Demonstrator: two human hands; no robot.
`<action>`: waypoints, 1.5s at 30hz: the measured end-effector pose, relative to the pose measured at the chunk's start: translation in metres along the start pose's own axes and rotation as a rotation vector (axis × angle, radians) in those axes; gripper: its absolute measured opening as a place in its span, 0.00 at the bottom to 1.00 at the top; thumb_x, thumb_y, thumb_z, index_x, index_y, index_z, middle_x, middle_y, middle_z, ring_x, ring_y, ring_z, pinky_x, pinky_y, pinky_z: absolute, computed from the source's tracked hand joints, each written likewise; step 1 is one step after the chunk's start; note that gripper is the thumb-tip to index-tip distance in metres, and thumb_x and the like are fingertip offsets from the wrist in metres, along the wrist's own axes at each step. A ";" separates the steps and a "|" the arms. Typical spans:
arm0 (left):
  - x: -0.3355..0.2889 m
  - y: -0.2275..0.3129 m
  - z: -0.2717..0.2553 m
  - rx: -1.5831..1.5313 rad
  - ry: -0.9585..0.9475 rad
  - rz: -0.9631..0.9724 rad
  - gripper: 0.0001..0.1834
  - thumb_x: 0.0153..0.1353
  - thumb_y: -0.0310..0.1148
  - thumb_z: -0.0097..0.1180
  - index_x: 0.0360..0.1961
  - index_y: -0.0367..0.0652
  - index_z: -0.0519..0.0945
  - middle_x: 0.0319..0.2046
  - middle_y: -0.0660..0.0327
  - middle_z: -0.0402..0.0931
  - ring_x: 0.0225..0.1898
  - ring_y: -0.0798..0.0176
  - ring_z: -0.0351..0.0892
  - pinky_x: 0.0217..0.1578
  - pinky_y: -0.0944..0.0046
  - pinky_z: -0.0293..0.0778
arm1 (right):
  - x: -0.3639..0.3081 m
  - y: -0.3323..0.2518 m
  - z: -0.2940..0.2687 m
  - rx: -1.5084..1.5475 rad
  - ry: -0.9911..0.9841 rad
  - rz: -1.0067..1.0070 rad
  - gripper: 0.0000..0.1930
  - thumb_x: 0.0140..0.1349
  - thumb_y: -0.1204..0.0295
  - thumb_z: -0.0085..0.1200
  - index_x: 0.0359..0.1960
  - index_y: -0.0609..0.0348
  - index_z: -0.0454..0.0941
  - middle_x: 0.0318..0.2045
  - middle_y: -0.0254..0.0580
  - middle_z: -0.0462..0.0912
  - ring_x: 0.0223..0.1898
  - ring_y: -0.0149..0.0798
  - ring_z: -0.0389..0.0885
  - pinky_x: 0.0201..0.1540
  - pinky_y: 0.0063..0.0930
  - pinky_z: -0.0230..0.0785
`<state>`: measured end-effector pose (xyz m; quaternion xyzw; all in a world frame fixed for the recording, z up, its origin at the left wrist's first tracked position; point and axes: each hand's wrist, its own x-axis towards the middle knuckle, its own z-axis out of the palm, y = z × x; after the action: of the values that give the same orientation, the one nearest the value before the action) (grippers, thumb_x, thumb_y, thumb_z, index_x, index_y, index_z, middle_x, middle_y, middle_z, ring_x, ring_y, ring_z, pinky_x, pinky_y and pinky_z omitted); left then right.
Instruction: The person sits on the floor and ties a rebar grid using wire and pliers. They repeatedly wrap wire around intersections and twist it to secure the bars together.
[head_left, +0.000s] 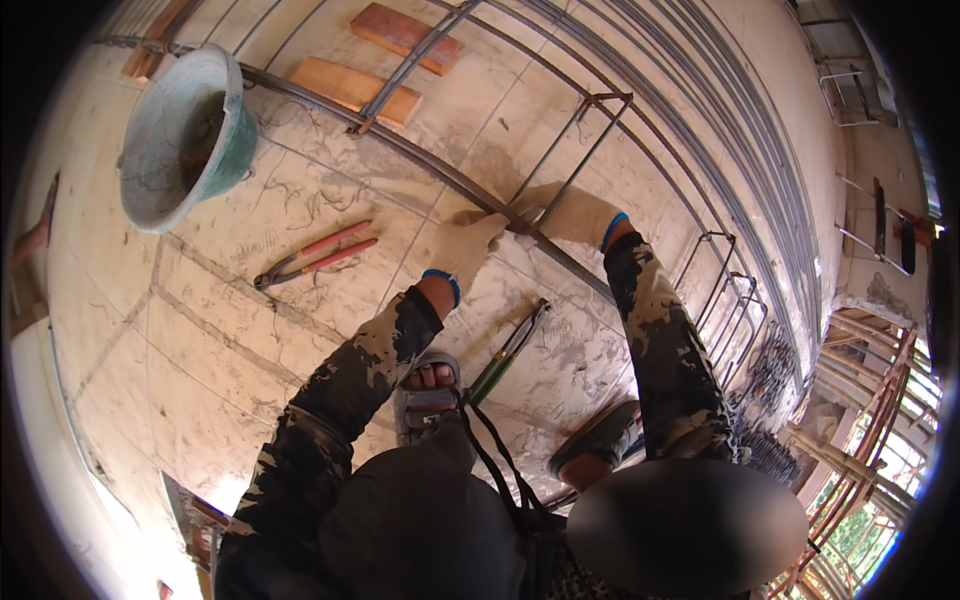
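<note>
Both my hands wear cream work gloves with blue cuffs and meet at the near bar of a rebar cage (pixel 420 160). My left hand (pixel 465 252) is on the near side of that bar, its fingers closed together against it; what they pinch is hidden. From the other side, my right hand (pixel 575 215) has its fingers curled round the bar where a square stirrup (pixel 545 160) meets it. Red-handled nippers (pixel 315 255) lie on the tiles left of my left hand. Green-handled nippers (pixel 508 352) lie between my feet, below the hands.
A green bucket (pixel 240 140), crusted grey, stands tilted-looking at the upper left. Wooden blocks (pixel 350 88) lie under the cage. Long steel rods (pixel 740 110) run along the right, beside more stirrups (pixel 735 310). Wire scraps litter the tiled floor. My sandalled feet (pixel 430 385) are close by.
</note>
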<state>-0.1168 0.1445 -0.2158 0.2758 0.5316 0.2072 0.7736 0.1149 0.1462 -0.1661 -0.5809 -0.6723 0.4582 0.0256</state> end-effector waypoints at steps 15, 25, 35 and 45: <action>-0.006 0.001 0.000 0.004 0.024 -0.001 0.17 0.72 0.38 0.69 0.53 0.36 0.88 0.38 0.64 0.88 0.34 0.70 0.83 0.34 0.68 0.76 | 0.000 0.002 0.015 0.212 0.129 0.097 0.12 0.66 0.71 0.72 0.50 0.58 0.93 0.43 0.43 0.95 0.44 0.38 0.91 0.49 0.35 0.84; -0.017 -0.012 -0.014 0.096 -0.130 0.113 0.17 0.76 0.34 0.65 0.60 0.38 0.87 0.48 0.61 0.88 0.38 0.72 0.84 0.35 0.70 0.77 | 0.011 0.016 0.042 0.083 0.215 0.116 0.14 0.67 0.71 0.67 0.52 0.59 0.93 0.46 0.49 0.95 0.46 0.46 0.92 0.53 0.37 0.83; -0.001 -0.023 -0.004 0.082 -0.053 0.192 0.14 0.72 0.34 0.68 0.49 0.32 0.89 0.37 0.60 0.89 0.34 0.69 0.85 0.33 0.62 0.79 | -0.010 0.001 0.014 0.202 0.143 -0.012 0.15 0.69 0.74 0.63 0.55 0.62 0.91 0.49 0.47 0.95 0.52 0.44 0.91 0.59 0.36 0.82; -0.012 -0.007 -0.004 0.478 0.028 0.403 0.18 0.73 0.40 0.65 0.49 0.33 0.89 0.35 0.52 0.89 0.36 0.60 0.86 0.43 0.56 0.82 | -0.031 0.007 0.030 0.434 0.262 0.143 0.18 0.72 0.73 0.64 0.61 0.66 0.88 0.54 0.46 0.94 0.55 0.36 0.90 0.62 0.34 0.81</action>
<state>-0.1249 0.1323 -0.2128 0.5467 0.5107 0.2292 0.6227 0.1131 0.1028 -0.1723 -0.6623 -0.5063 0.5132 0.2039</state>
